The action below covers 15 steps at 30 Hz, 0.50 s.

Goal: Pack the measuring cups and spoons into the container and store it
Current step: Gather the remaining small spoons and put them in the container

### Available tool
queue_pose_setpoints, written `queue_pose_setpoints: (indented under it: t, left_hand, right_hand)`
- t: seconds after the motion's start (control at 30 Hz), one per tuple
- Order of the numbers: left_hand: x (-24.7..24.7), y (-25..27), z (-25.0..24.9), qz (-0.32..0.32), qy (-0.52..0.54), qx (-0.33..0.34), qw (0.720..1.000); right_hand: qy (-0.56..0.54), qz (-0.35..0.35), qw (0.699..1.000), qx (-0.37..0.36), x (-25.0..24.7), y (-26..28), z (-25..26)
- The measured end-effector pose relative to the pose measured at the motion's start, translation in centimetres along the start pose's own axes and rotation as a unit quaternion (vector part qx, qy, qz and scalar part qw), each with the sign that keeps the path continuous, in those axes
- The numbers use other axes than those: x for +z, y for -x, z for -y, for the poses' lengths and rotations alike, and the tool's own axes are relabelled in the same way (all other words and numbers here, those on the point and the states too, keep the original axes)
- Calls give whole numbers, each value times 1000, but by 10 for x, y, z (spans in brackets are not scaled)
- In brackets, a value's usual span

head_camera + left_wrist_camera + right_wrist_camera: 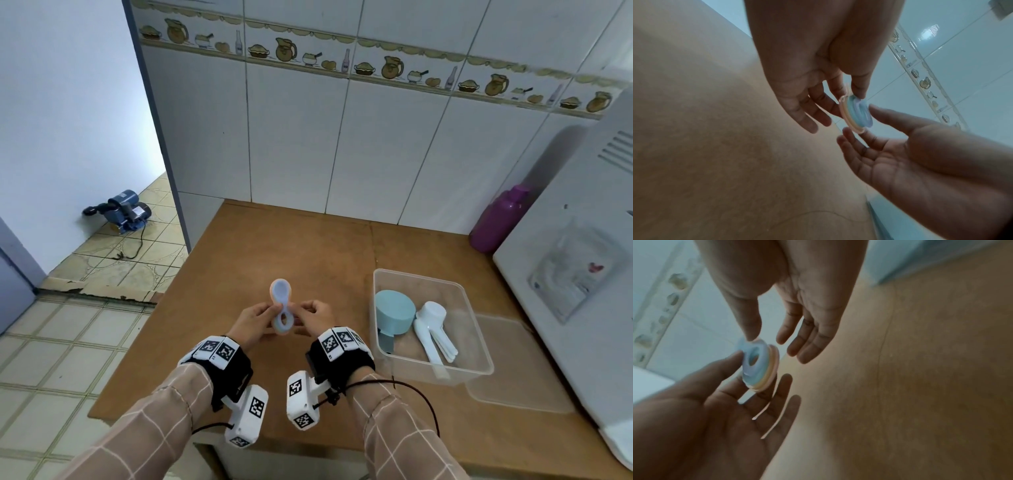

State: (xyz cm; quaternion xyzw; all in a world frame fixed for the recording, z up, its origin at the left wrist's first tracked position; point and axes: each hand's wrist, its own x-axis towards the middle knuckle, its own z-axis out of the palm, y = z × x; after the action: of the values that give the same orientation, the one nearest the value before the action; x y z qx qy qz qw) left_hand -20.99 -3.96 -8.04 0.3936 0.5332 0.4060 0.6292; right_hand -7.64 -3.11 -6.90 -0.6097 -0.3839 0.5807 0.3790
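From the head view, you hold a nested stack of measuring spoons (282, 306) above the brown table (260, 246), between both hands. Your left hand (253, 322) pinches the stack from its left side and your right hand (317, 317) pinches it from the right, both near the ringed handle end, with the pale bowl end pointing away from you. To the right, the clear container (478, 368) sits on the table; inside it lie a teal measuring cup (394, 313) and a set of white measuring cups (432, 323), side by side. The clear lid (520, 387) lies flat just beside the container on its right. A purple bottle (498, 219) stands by the tiled wall, next to a white appliance (582, 274)

From the left wrist view, your left hand (813, 68) holds the measuring spoons (856, 114) between thumb and fingers, the remaining fingers loosely extended. Your right hand (910, 154) meets the stack from below, thumb against its blue face

From the right wrist view, your right hand (789, 293) touches the measuring spoons (760, 365) with its thumb tip at the top edge; its other fingers hang extended, apart from the stack. Your left hand (715, 415) grips the stack with thumb and fingers
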Motion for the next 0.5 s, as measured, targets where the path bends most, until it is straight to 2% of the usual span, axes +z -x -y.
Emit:
queue_pose_setpoints:
  t: [0.1,0.2,0.3,0.5]
  left_hand:
    - [3,-1,-4,14,10,-7,1000]
    - [5,-2,-8,29,26,-14,999]
    - [8,-2,-11,19,36,-14,999]
    - [5,-4,-5,43,18,-19,999]
  right_hand:
    - [-215,42,973,68,3,5,1]
    - [-311,79,944,74,2,9,-1]
    - [-360,105,922,90,0,11,-2]
    - [-382,144,902,138,-3,11,-4]
